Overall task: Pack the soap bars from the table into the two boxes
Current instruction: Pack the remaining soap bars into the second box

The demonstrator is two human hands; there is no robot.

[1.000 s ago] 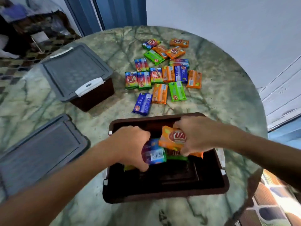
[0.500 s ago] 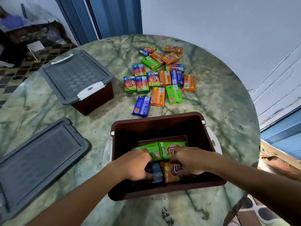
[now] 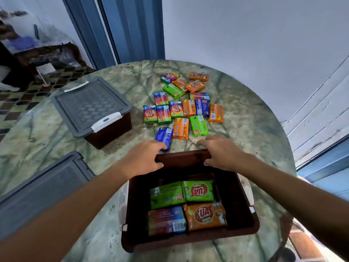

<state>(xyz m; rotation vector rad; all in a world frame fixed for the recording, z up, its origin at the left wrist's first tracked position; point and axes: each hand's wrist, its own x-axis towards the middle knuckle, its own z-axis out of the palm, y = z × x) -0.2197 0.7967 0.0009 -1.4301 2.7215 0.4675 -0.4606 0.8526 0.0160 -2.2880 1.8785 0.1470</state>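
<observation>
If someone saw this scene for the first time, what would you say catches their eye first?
Probably the bright scatter of wrapped soap bars on the far half of the marble table. Next, the open brown box at the near edge, with four bars laid flat inside. Above its far rim the left hand touches a blue bar, while the right hand reaches forward, holding nothing.

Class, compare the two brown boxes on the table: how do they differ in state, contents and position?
The near box is open; the far box has its grey lid clipped on. The near box shows four soap bars lying flat inside; the far box's contents are hidden. The near box sits in front of the person, with both hands past its far rim; the far box stands off to the left, untouched. Both are dark brown plastic with white latches.
</observation>
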